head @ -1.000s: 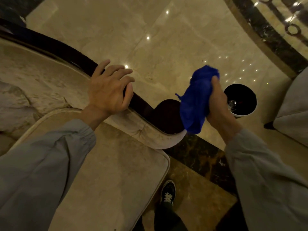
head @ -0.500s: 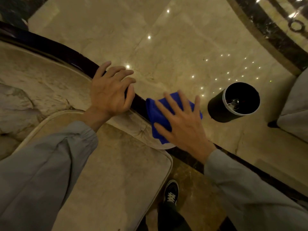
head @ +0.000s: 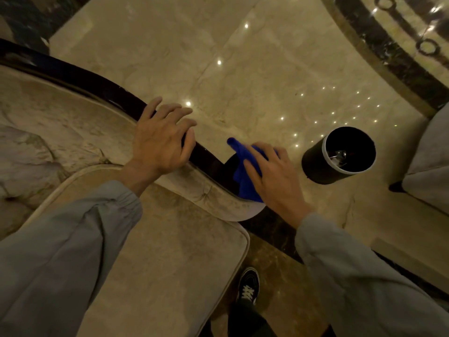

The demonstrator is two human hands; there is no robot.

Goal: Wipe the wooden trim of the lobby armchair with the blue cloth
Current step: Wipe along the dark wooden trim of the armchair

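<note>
The armchair's dark glossy wooden trim [head: 80, 80] curves along the top of its beige padded back, from upper left down to the centre. My left hand [head: 161, 139] rests flat on that trim, fingers spread over the edge. My right hand [head: 272, 175] presses the blue cloth [head: 244, 181] onto the rounded end of the trim, fingers over the cloth. Most of the cloth is hidden under the hand. The beige seat cushion [head: 170, 259] lies below both arms.
A black cylindrical bin [head: 337, 156] with a pale rim stands on the marble floor, right of the cloth. Another upholstered seat [head: 430, 164] fills the right edge. My shoe [head: 247, 287] stands beside the cushion. Polished marble floor stretches beyond the trim.
My right hand brought the bunched cloth down from the air onto the trim's end, then slid it a little to the right along it. My left hand has stayed put.
</note>
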